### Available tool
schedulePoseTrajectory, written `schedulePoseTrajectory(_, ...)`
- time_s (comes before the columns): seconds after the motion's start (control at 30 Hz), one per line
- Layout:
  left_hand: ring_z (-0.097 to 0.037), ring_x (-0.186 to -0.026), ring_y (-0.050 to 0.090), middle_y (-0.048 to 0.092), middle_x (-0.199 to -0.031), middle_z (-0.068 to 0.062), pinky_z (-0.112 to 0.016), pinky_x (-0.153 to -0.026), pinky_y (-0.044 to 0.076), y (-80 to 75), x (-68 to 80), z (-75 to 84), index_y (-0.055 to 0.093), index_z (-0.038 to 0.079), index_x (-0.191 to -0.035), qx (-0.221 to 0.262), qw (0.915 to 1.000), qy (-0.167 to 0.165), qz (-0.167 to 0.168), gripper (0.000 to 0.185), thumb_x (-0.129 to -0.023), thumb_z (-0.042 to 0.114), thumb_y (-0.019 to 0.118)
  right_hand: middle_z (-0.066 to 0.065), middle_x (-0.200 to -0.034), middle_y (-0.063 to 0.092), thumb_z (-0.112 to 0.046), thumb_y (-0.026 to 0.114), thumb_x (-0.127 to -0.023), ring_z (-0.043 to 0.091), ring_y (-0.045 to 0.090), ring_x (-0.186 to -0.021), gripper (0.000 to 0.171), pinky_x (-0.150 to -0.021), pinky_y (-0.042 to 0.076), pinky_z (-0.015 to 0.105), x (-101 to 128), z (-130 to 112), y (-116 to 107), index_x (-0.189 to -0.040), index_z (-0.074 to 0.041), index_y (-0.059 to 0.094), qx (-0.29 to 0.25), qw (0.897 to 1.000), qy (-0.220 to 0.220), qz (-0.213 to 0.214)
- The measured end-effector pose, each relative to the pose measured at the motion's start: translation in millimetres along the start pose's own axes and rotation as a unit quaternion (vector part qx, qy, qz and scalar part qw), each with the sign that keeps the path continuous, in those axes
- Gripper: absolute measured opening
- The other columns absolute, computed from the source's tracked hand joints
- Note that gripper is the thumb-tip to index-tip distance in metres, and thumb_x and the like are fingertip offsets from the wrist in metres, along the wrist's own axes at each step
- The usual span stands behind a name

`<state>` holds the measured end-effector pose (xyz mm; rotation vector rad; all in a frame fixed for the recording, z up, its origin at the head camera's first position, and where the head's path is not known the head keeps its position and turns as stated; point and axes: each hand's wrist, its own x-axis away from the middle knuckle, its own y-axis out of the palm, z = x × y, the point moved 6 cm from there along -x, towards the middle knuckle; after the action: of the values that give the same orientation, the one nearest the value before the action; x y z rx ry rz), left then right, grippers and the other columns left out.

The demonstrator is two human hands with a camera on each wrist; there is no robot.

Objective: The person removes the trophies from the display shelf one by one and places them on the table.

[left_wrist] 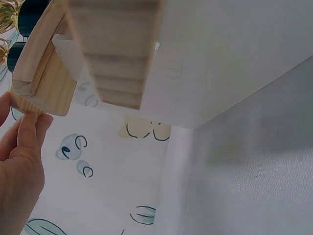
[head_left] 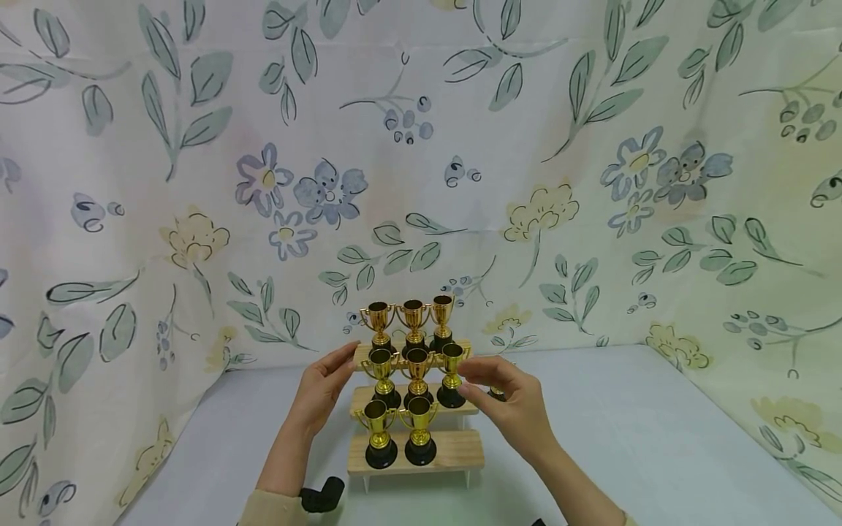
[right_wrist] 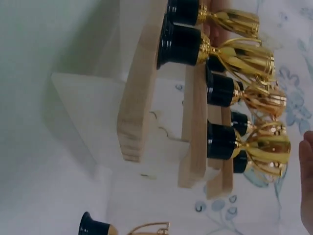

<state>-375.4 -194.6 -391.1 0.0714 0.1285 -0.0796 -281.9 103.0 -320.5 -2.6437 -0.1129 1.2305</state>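
A wooden three-step display stand point(head_left: 454, 456) holds small gold trophy cups on black bases. Three trophies point(head_left: 413, 314) line the top step, three the middle, and two trophies point(head_left: 419, 413) the bottom. My left hand point(head_left: 320, 387) pinches the left end of the top step; its fingertips point(left_wrist: 30, 122) meet the plank's end in the left wrist view. My right hand point(head_left: 516, 405) is beside the middle step's rightmost trophy point(head_left: 452, 376), fingers bent loosely. In the right wrist view, a gap separates the partly visible right hand point(right_wrist: 307, 166) from that trophy point(right_wrist: 266, 147).
Another trophy point(head_left: 498, 392) stands on the white table point(head_left: 612, 438) right of the stand, mostly hidden behind my right hand. The bottom step's right part bears no trophy. A floral cloth point(head_left: 421, 183) hangs behind. Black wrist gear point(head_left: 322, 497) shows by the left sleeve.
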Motion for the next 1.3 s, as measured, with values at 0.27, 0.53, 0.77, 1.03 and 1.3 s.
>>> schedulePoseTrajectory(0.27, 0.002, -0.127, 0.053, 0.042, -0.156, -0.012, -0.006, -0.102, 0.046, -0.3, -0.1, -0.4, 0.042, 0.006, -0.15, -0.002, 1.0, 0.004, -0.001, 0.051, -0.101, 0.011, 0.055, 0.011, -0.106, 0.073, -0.006, 0.074, -0.087, 0.015, 0.071, -0.099, 0.025, -0.085, 0.061, 0.025, 8, 8, 26, -0.111, -0.011, 0.069, -0.009, 0.999, -0.005, -0.039)
schedulePoseTrajectory(0.53, -0.003, -0.134, 0.05, 0.042, -0.156, -0.011, -0.007, -0.103, 0.045, -0.5, 0.7, -0.7, 0.042, 0.007, -0.15, -0.007, 1.0, 0.002, 0.0, 0.051, -0.101, 0.011, 0.055, 0.01, -0.108, 0.073, -0.018, 0.076, -0.086, 0.019, 0.071, -0.099, 0.029, -0.085, 0.063, 0.033, 15, 21, 44, -0.113, -0.009, 0.069, -0.016, 0.996, 0.05, -0.067)
schedulePoseTrajectory(0.77, -0.005, -0.136, 0.048, 0.042, -0.156, -0.01, -0.008, -0.105, 0.044, -0.2, 0.0, -0.1, 0.041, 0.007, -0.15, -0.013, 0.9999, 0.006, -0.003, 0.052, -0.101, 0.012, 0.056, 0.008, -0.112, 0.073, -0.02, 0.079, -0.084, 0.01, 0.07, -0.102, 0.036, -0.085, 0.062, 0.027, 17, 24, 54, -0.117, -0.011, 0.068, -0.02, 0.993, 0.086, -0.075)
schedulePoseTrajectory(1.03, 0.005, -0.126, 0.053, 0.042, -0.156, -0.011, -0.007, -0.103, 0.045, 0.8, 0.3, 0.8, 0.042, 0.005, -0.149, -0.001, 0.9999, 0.009, -0.005, 0.051, -0.1, 0.01, 0.056, 0.01, -0.115, 0.072, -0.025, 0.08, -0.083, 0.02, 0.069, -0.104, 0.04, -0.085, 0.062, 0.025, 19, 25, 60, -0.118, -0.009, 0.068, -0.007, 0.992, 0.103, -0.076)
schedulePoseTrajectory(1.3, 0.008, -0.12, 0.055, 0.042, -0.155, -0.013, -0.007, -0.102, 0.046, 0.8, 0.4, 1.2, 0.042, 0.005, -0.149, 0.0, 1.0, 0.009, -0.004, 0.051, -0.1, 0.01, 0.056, 0.009, -0.117, 0.072, -0.025, 0.082, -0.08, 0.02, 0.07, -0.106, 0.041, -0.083, 0.062, 0.023, 22, 32, 65, -0.117, -0.013, 0.069, -0.007, 0.988, 0.133, -0.073)
